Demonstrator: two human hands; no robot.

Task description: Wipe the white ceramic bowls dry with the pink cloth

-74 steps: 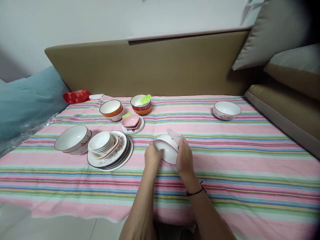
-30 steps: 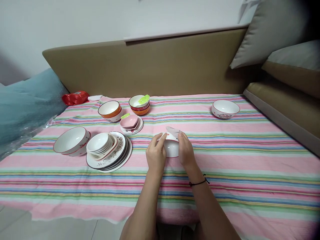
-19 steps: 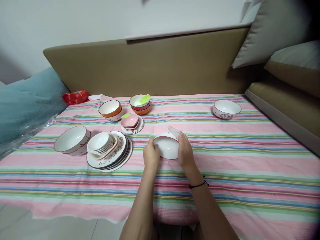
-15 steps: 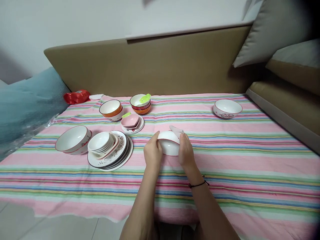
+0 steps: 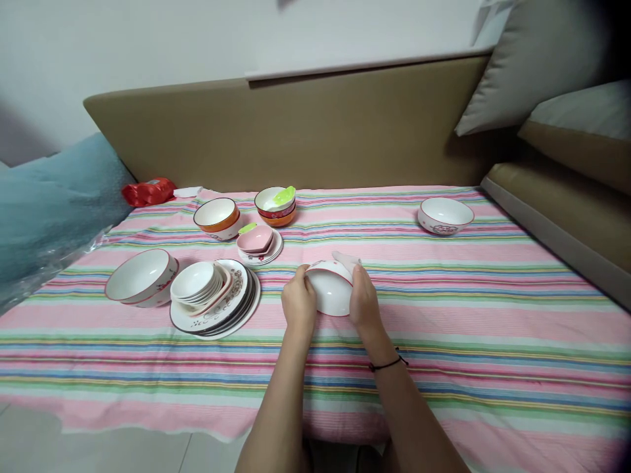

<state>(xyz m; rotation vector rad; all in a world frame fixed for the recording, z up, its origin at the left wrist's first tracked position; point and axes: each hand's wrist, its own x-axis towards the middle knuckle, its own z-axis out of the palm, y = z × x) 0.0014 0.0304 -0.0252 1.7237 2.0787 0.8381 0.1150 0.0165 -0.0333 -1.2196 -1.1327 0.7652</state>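
Observation:
Between my two hands a white bowl [image 5: 330, 293] with a thin red rim is held tilted on its side. Its glossy inside faces me, and a strip of its patterned outer wall shows at the top. My left hand [image 5: 300, 299] grips the left edge, thumb over the rim. My right hand [image 5: 365, 295] closes on the right edge and also has a pale, cloth-like piece [image 5: 348, 260] pressed against the bowl's outside. Most of the fingertips are hidden behind the bowl. Beneath lies a pink striped cloth [image 5: 444, 315].
At left are a large bowl [image 5: 142, 276] and stacked plates [image 5: 251, 309] topped by small white bowls [image 5: 193, 281]. Farther back stand an orange-banded bowl [image 5: 215, 213], a bowl stack [image 5: 276, 213] and pink dishes [image 5: 255, 239]. A red-rimmed bowl [image 5: 446, 217] sits back right, near cushions [image 5: 572, 125].
The bowl in my hands has tipped so that more of its inside and some outer pattern show. Both hands keep their grip; the whole view has shifted slightly.

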